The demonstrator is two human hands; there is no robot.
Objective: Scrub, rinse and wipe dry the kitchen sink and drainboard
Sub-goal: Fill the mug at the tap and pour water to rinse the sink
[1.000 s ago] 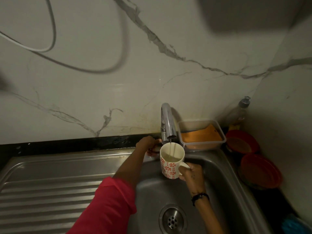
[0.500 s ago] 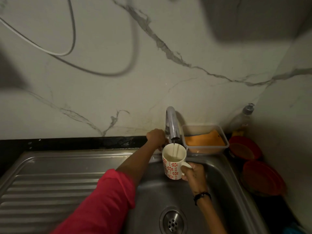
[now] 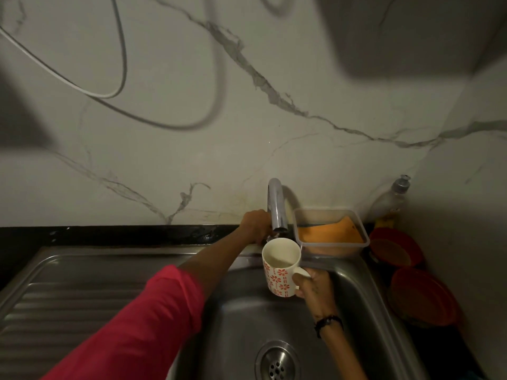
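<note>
A steel sink with a round drain lies below me, and its ribbed drainboard stretches to the left. My right hand grips the handle of a white mug with red flowers, held upright over the basin just under the chrome tap spout. Some water sits in the mug. My left hand is curled round the tap handle at the spout's base, which it mostly hides. No stream shows from the spout.
A clear plastic box holding an orange sponge sits on the sink's back rim. A soap bottle stands in the corner. Two red lidded containers rest at the right. A cable hangs on the marble wall.
The thin stream running into the mug has stopped. The mug has dropped slightly away from the spout, and my left hand stays on the tap handle.
</note>
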